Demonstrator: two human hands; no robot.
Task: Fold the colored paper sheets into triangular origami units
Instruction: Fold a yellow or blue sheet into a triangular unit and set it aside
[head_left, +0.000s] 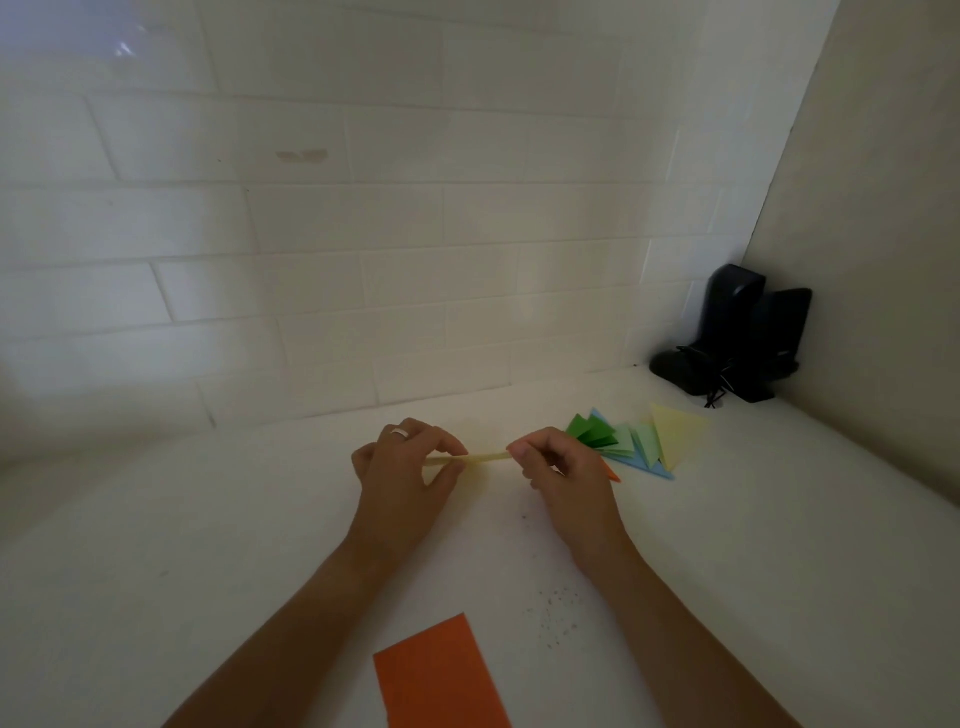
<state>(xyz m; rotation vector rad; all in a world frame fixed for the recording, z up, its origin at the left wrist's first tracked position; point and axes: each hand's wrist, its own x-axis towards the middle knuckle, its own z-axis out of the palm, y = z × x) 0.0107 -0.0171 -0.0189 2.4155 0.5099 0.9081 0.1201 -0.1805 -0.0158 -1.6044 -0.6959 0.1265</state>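
A black device (737, 332) with tangled cords stands in the corner of the white counter (156, 545), against the tiled wall (311, 234).

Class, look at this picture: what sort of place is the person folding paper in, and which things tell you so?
Probably a home kitchen counter: a white tiled wall behind a pale countertop, with small black speakers tucked in the corner.

Both forearms reach forward; left hand (410, 457) and right hand (558, 462) pinch with curled fingers, knuckles up
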